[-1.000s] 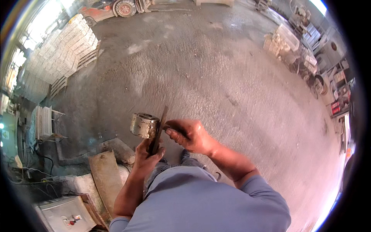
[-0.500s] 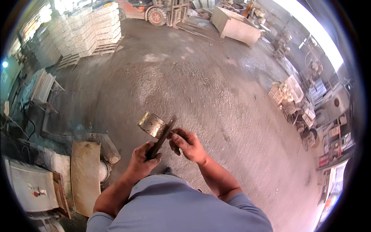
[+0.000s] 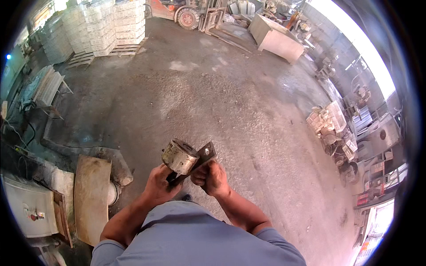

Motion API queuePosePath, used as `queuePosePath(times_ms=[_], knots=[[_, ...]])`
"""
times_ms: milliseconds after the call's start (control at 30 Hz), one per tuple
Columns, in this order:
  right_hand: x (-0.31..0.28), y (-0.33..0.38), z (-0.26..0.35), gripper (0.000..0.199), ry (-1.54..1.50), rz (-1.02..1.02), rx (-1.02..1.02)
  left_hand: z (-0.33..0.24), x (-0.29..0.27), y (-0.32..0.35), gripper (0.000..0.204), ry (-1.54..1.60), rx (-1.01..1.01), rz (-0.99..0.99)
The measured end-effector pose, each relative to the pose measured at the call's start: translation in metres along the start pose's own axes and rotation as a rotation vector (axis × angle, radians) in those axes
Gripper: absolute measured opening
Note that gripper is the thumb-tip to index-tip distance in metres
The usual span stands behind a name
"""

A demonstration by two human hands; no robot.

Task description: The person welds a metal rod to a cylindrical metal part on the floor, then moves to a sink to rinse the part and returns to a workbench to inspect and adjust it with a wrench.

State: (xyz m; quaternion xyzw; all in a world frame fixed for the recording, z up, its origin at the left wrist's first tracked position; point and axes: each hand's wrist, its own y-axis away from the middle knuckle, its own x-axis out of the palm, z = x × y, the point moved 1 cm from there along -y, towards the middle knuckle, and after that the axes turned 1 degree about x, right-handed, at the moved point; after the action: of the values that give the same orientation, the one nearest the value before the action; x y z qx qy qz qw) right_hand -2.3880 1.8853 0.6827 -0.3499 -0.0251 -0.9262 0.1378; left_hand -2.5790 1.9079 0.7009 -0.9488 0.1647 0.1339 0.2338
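Observation:
A worn metal cylinder (image 3: 179,157) with a round hole in its end face is joined to a dark flat metal plate (image 3: 207,152) with a hole near its upper end. My left hand (image 3: 162,184) is closed around the plate's lower end, below the cylinder. On the plate's right side, my right hand (image 3: 214,178) is curled closed against its back. Whatever its fingers grip there is hidden. The whole piece is held tilted in front of my body, above the floor.
Stacked white blocks on pallets (image 3: 117,33) stand at far left, beside a red forklift (image 3: 188,17). A large pale bin (image 3: 277,40) is at the back. Rubble and scrap (image 3: 330,124) line the right side. A worn board (image 3: 92,199) leans near left by a pale cabinet (image 3: 31,208).
The piece has turned, so the cylinder's end hole and the plate's broad face now show. My right hand has moved lower along the plate and its fingers have curled in.

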Motion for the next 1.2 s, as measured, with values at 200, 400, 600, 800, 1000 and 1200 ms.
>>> queuePosePath(times_ms=[200, 400, 600, 800, 1000, 1200], knots=[[0.034, -0.04, -0.002, 0.053, 0.077, -0.198, 0.0, 0.015, -0.02, -0.019, 0.021, 0.221, -0.209, 0.051], [0.027, -0.095, -0.034, 0.047, 0.34, -0.24, -0.272, 0.059, -0.056, -0.04, 0.019, 0.134, -0.136, 0.119], [0.044, -0.156, -0.052, 0.057, 0.111, -0.224, -0.067, 0.099, -0.11, -0.073, 0.02, 0.116, -0.107, 0.091], [0.03, -0.205, -0.066, 0.056, 0.114, -0.169, -0.058, 0.151, -0.135, -0.101, 0.038, 0.003, 0.097, 0.07], [-0.01, -0.273, -0.052, 0.056, 0.564, -0.034, -0.076, 0.196, -0.135, -0.142, 0.042, -0.117, 0.129, -0.044], [-0.046, -0.364, -0.028, 0.042, 0.531, 0.148, -0.116, 0.248, -0.116, -0.181, 0.03, 0.467, -0.439, -0.174]])
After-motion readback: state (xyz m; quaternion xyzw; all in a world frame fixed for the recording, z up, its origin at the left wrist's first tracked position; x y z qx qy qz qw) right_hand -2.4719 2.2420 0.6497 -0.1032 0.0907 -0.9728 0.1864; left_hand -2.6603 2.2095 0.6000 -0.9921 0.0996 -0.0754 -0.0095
